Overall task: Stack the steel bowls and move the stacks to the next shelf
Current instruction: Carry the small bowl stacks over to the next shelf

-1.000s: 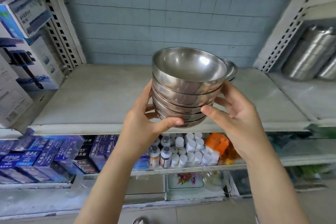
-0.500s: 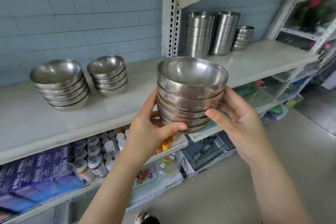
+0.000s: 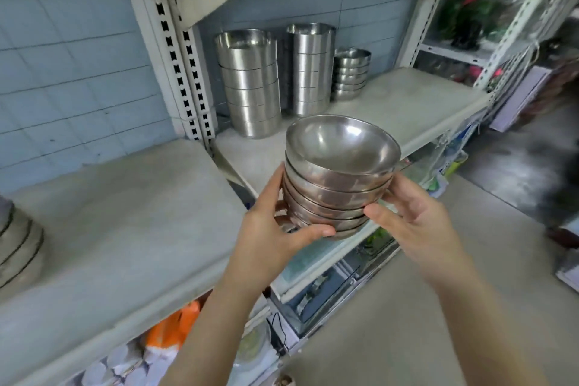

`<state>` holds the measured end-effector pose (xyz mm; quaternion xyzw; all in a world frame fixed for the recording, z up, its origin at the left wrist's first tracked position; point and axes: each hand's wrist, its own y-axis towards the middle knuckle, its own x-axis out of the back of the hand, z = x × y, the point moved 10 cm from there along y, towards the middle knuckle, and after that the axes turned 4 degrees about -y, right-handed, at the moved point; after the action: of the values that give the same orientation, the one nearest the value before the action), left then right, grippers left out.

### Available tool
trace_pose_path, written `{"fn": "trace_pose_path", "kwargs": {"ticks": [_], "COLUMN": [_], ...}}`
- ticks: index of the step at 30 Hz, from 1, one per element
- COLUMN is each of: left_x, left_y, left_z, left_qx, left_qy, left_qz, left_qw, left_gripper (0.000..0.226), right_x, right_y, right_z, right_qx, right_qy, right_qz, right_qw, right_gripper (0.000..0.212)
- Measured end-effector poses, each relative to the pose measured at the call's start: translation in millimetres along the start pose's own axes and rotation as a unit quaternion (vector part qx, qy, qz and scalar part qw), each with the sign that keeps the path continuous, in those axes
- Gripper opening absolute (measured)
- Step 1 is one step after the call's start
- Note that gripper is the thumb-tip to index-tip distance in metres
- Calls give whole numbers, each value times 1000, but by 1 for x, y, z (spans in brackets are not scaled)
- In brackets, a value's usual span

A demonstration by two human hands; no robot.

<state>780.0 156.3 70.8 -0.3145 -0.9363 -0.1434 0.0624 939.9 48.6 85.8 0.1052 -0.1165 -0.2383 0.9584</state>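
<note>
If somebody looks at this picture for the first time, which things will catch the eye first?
First comes the stack of steel bowls in the middle, held in the air between the left hand and the right hand. Behind it, at the back of the right shelf, stand a wide stack of steel containers, a narrower stack and a shorter stack of bowls.

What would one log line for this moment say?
held: stack of steel bowls | by: left hand, right hand, one each side | where: in air before next shelf | step: not yet set down
</note>
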Motion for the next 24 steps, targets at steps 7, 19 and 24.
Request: {"fn": "trace_pose_path", "kwargs": {"ticks": [7,19,24], "left_x": [-74,-209,-260], "left_y": [112,320,393], "left_z": [22,80,103], "left_qx": [16,53,101], "left_qy": [-14,-25,-3], "left_qz": [47,18,-26], "left_qw": [999,998,995], "left_gripper": [102,87,86], "right_x": [77,221,271], "right_y": [78,281,369], "right_z": [-52,-158,-205], "right_qx": [-22,-16,-23], "right_qy": [-24,-28,-4], "right_qz": [-35,31,101], "right_qw": [999,999,995], "right_gripper": [83,73,70]}}
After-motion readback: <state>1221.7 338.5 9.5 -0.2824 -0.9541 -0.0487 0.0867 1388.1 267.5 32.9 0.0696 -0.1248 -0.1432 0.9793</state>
